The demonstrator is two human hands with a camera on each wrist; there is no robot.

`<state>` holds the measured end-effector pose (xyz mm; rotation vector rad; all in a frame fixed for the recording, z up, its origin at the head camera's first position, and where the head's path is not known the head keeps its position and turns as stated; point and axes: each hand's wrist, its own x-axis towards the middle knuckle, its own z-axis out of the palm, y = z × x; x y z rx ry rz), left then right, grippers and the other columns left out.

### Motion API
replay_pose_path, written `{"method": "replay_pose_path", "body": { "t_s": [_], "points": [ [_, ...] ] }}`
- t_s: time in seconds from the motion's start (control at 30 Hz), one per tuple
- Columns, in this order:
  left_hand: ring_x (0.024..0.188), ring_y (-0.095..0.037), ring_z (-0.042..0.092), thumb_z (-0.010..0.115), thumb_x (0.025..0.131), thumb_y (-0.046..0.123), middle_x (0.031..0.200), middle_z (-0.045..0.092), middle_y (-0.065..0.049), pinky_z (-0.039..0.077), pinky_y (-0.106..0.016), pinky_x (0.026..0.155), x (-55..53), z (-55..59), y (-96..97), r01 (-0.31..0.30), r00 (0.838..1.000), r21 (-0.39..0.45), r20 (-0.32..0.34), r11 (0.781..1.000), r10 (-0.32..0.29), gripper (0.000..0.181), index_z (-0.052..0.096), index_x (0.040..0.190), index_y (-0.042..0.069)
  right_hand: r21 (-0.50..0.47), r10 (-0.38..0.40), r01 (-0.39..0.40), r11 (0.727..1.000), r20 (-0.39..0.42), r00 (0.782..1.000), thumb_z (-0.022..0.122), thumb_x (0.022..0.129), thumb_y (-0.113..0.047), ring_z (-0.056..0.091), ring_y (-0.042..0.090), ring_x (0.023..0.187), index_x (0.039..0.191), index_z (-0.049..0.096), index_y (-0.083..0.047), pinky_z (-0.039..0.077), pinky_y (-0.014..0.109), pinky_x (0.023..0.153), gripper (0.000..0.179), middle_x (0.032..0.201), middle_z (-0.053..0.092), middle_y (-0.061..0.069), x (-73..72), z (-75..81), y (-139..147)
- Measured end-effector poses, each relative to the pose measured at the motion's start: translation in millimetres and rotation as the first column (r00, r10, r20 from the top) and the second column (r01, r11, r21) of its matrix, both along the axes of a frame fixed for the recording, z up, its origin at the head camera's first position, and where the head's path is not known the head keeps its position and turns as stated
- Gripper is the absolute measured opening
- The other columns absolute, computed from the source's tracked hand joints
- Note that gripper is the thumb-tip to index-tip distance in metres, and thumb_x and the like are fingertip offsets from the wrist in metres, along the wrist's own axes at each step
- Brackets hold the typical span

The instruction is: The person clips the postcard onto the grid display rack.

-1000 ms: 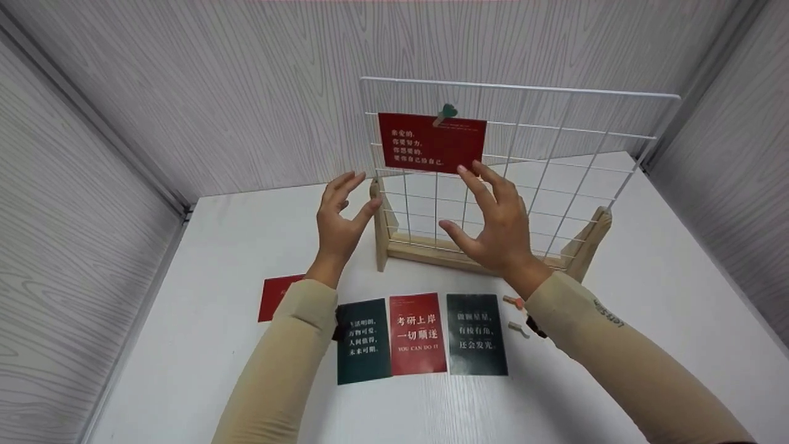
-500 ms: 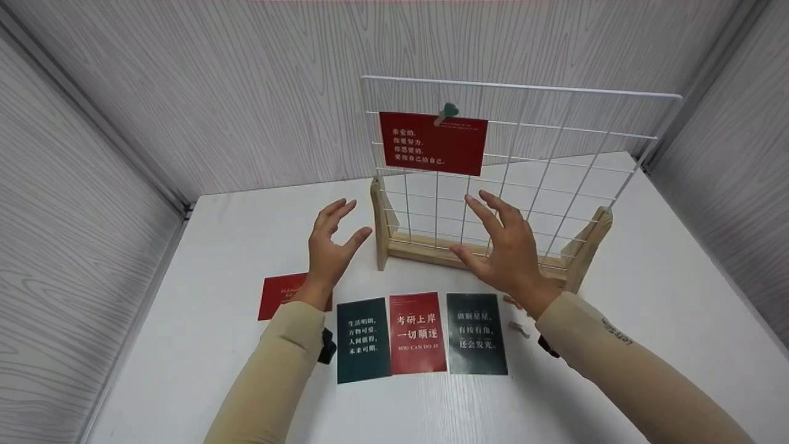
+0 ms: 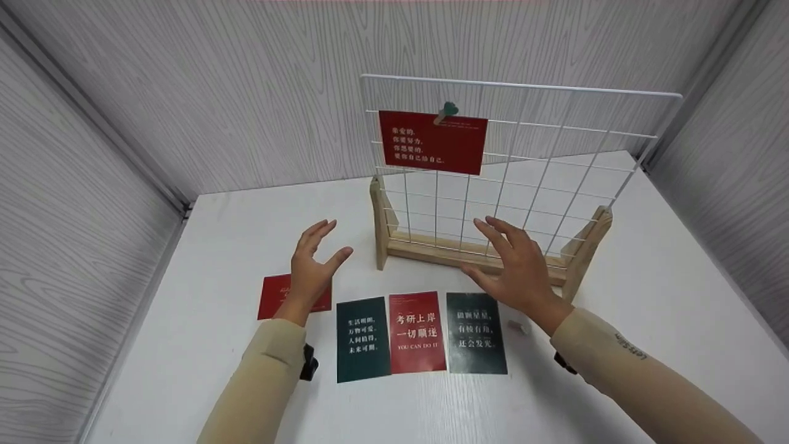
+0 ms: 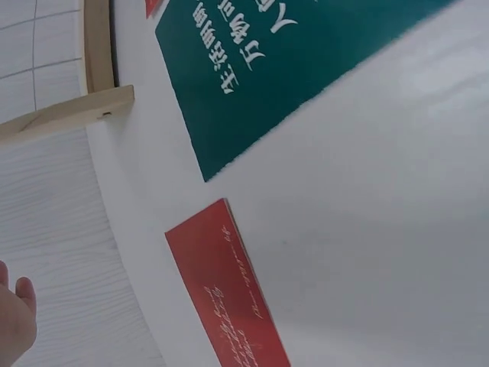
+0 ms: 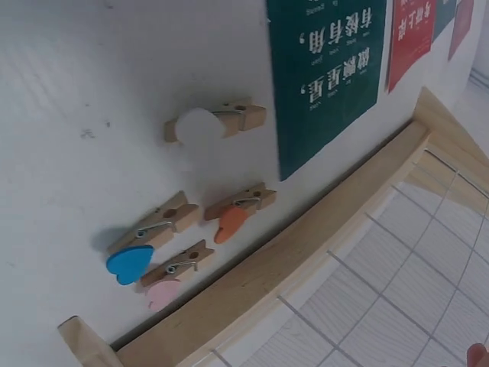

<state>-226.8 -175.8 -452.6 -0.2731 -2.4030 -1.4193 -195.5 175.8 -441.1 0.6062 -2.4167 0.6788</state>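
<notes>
Both hands hold nothing and hover over the table with fingers spread. My left hand is above a red card, partly covering it. My right hand hovers in front of the wire grid stand, near its wooden foot. A red card with white writing hangs on the grid, pinned at its top edge by a clothespin with a green heart. Under the right hand lie wooden clothespins with white, orange, blue and pink decorations; in the head view most are hidden.
Side by side in front of the stand lie a dark green card, a red card and another dark green card. Grey wood-grain panels enclose the white table at the back and sides.
The right hand has come away from the hanging red card and down toward the table. The left hand has also moved down and left. The hanging card stays on the grid.
</notes>
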Motion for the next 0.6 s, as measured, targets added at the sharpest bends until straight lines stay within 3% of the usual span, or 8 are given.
{"method": "replay_pose_path", "body": {
  "t_s": [0.43,0.6],
  "points": [
    [0.134,-0.026,0.034,0.073,0.085,0.029,0.144,0.042,-0.012,0.031,-0.053,0.106,11.7,-13.8,-29.0,-0.025,0.995,-0.051,0.094,0.998,0.03,0.062,0.049,0.139,0.01,0.019,-0.035,0.032,0.999,0.139,0.99,0.074,0.078,-0.045,0.046,0.029,0.124,0.144,0.041,-0.025,0.039,0.056,0.094,0.076,0.138,0.047,0.008,15.7,-17.3,22],
    [0.135,-0.026,0.032,0.073,0.085,0.031,0.145,0.04,-0.012,0.03,-0.052,0.106,15.8,-19.0,-41.2,-0.038,0.988,-0.066,0.149,0.997,0.048,0.065,0.048,0.14,0.01,0.033,-0.04,0.035,0.999,0.147,0.988,0.074,0.078,-0.046,0.047,0.028,0.122,0.143,0.044,-0.023,0.041,0.053,0.094,0.075,0.136,0.05,0.008,20.3,-24.3,32]
  ]
}}
